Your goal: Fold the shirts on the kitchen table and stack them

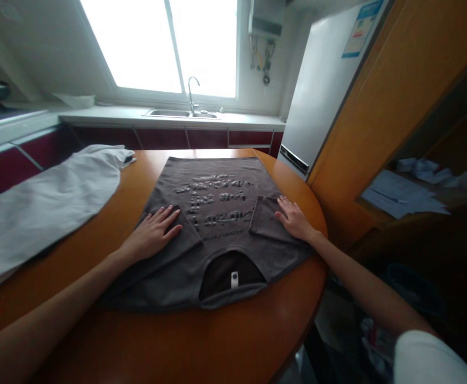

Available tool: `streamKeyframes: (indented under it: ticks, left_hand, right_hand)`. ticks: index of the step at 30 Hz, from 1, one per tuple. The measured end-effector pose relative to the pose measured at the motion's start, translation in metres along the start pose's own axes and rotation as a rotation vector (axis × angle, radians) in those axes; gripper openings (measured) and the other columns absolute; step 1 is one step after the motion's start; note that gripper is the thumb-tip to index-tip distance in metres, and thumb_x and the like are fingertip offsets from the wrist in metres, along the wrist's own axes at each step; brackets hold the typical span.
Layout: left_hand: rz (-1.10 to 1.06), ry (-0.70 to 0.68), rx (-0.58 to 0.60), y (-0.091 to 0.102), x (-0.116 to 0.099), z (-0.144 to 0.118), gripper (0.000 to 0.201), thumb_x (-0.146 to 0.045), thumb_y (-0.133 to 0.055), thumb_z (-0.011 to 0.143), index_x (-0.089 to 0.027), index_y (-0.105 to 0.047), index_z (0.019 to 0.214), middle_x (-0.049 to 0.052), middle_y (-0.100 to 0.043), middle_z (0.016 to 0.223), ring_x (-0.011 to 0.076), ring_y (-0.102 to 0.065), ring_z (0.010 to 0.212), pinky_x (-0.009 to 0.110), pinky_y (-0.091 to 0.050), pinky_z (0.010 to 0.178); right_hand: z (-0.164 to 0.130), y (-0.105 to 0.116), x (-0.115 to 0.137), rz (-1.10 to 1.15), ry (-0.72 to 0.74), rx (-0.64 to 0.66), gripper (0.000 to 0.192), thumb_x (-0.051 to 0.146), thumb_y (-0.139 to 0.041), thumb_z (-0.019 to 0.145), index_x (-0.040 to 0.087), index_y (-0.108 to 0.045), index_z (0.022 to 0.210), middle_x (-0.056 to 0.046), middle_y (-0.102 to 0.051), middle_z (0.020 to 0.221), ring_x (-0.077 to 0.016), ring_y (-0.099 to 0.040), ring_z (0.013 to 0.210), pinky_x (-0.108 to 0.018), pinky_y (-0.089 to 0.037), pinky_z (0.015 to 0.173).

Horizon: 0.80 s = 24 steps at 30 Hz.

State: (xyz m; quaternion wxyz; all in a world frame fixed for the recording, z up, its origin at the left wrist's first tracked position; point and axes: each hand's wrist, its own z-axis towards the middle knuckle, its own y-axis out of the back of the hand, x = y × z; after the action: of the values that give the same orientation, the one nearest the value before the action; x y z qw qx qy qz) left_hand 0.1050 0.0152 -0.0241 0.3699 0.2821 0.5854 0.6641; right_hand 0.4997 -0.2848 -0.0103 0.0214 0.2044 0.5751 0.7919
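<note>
On T-shirt, both hands flat.

Two bare forearms come into the head view from the lower corners — slim, uncovered from wrist to well past the elbow. The left hand wears no glove, ring, watch or band that can be made out, and the right hand is just as plain. The only clothing in sight is a white short sleeve at the lower right edge — smooth, unmarked fabric with a rounded hem covering the right upper arm.
</note>
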Motion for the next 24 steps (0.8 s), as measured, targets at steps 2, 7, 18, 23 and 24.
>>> streamKeyframes:
  ticks: [2, 7, 18, 23, 24]
  left_hand:
    - [-0.017, 0.003, -0.004, 0.001, -0.003, -0.002, 0.071, -0.06, -0.028, 0.099, -0.019, -0.038, 0.156, 0.009, -0.026, 0.165, 0.0315, -0.022, 0.152, 0.053, -0.023, 0.121]
    - [-0.168, 0.009, -0.028, 0.021, -0.018, -0.009, 0.065, -0.057, -0.037, 0.099, -0.019, -0.046, 0.151, 0.011, -0.034, 0.162, 0.0299, -0.027, 0.151, 0.052, -0.023, 0.122]
    - [-0.402, 0.138, -0.272, 0.073, -0.001, -0.034, 0.055, -0.04, -0.039, 0.1, -0.013, -0.051, 0.146, 0.012, -0.049, 0.153, 0.0227, -0.04, 0.145, 0.039, -0.029, 0.121]
    - [-0.218, 0.084, 0.019, 0.036, -0.017, -0.058, 0.061, -0.053, -0.041, 0.1, -0.021, -0.043, 0.152, 0.012, -0.031, 0.163, 0.0313, -0.021, 0.153, 0.056, -0.017, 0.122]
    - [-0.195, 0.078, 0.042, 0.035, -0.018, -0.06, 0.062, -0.055, -0.04, 0.101, -0.022, -0.042, 0.153, 0.012, -0.029, 0.164, 0.0317, -0.019, 0.153, 0.058, -0.015, 0.122]
  right_hand:
    - [-0.002, 0.005, 0.0, 0.012, 0.001, -0.059, 0.068, 0.058, -0.027, 0.102, 0.017, -0.039, 0.155, -0.014, -0.031, 0.162, -0.0285, -0.023, 0.152, -0.056, -0.019, 0.122]
    - [-0.017, 0.001, -0.001, -0.034, 0.037, -0.018, 0.067, 0.059, -0.032, 0.1, 0.021, -0.04, 0.154, -0.013, -0.034, 0.161, -0.0279, -0.026, 0.151, -0.055, -0.023, 0.121]
    - [0.042, 0.006, -0.013, -0.044, -0.039, -0.071, 0.079, 0.062, -0.016, 0.098, 0.012, -0.035, 0.155, -0.016, -0.031, 0.162, -0.0264, -0.022, 0.152, -0.052, -0.022, 0.123]
    - [0.04, -0.038, -0.001, -0.147, -0.059, 0.007, 0.088, 0.066, -0.016, 0.096, 0.003, -0.034, 0.154, -0.02, -0.027, 0.163, -0.0311, -0.022, 0.152, -0.054, -0.021, 0.123]
    - [0.038, -0.045, -0.002, -0.162, -0.072, 0.02, 0.088, 0.066, -0.016, 0.096, 0.003, -0.035, 0.154, -0.02, -0.028, 0.162, -0.0314, -0.023, 0.152, -0.054, -0.021, 0.123]
